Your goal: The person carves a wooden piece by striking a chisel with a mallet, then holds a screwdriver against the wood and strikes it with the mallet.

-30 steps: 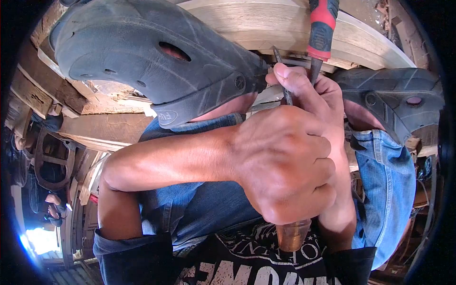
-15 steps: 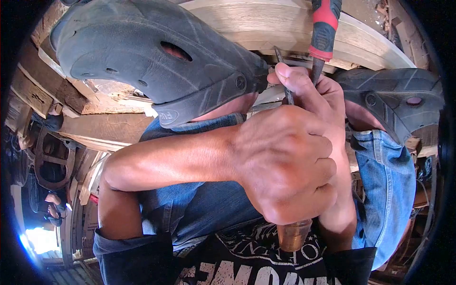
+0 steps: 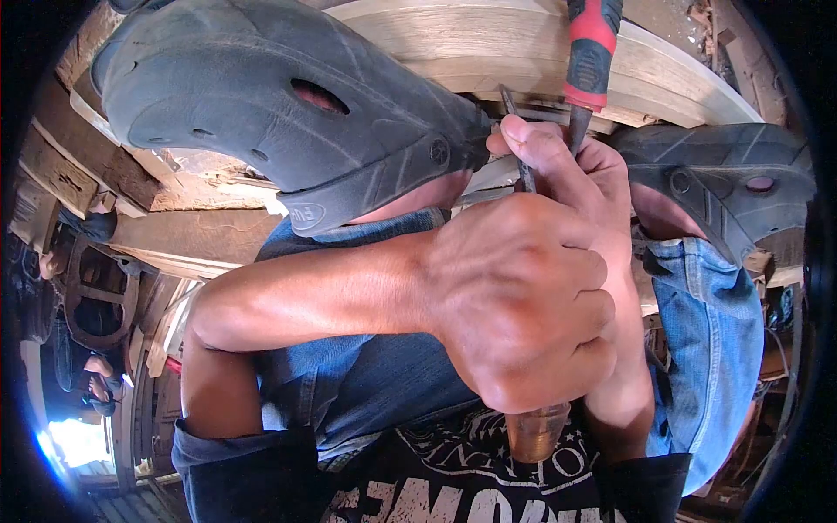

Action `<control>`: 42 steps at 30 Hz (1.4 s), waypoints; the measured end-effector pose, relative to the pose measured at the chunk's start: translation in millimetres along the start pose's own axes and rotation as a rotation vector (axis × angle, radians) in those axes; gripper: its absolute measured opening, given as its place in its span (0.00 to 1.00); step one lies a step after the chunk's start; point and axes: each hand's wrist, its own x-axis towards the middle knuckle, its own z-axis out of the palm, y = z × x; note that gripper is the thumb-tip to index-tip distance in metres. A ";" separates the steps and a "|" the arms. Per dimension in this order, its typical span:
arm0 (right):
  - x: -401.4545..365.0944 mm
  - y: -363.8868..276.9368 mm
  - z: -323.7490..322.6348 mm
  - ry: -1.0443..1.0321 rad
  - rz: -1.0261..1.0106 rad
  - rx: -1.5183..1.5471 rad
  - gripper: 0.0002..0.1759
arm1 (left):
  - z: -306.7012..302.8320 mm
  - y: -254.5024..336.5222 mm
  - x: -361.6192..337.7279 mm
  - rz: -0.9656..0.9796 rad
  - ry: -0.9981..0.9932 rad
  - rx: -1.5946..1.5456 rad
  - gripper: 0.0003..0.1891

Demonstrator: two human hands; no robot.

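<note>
1. At the far left, an oval frame (image 3: 96,295) with a crossbar is seen among dark timber.
2. The left shoe (image 3: 227,96), grey and slotted, is set just beside the board (image 3: 488,44), a pale curved piece by which the top of the view is crossed.
3. Blue jeans (image 3: 375,375) are partly covered by the left forearm; below them a black shirt (image 3: 392,504) with white print is shown.
4. The left hand (image 3: 523,305) is closed in a fist around the amber tool (image 3: 535,436), its back turned up.
5. The middle of that tool is hidden by the fist; its handle end is left jutting out over the shirt, its shank slanted up toward the board's edge. Whether the board is touched by the tip cannot be told.
6. By the right hand (image 3: 567,166), the shank is pinched between thumb and fingers.
7. The red tool (image 3: 595,52) is seen above that hand; its shank is lost among the fingers, and whether it is gripped cannot be told.
8. The right shoe (image 3: 724,161) is seen at far right.
</note>
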 end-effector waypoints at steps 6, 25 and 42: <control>1.1 1.6 -3.0 -0.018 -0.004 -0.023 0.12 | 1.2 -0.4 -0.8 -0.002 0.007 -0.003 0.10; 2.0 0.3 -3.5 -0.030 0.011 -0.050 0.12 | -1.0 -2.2 0.2 0.005 -0.007 -0.012 0.11; -152.0 38.8 -138.5 0.074 -0.633 -0.723 0.21 | 1.8 -12.9 -4.2 0.114 -0.027 0.048 0.20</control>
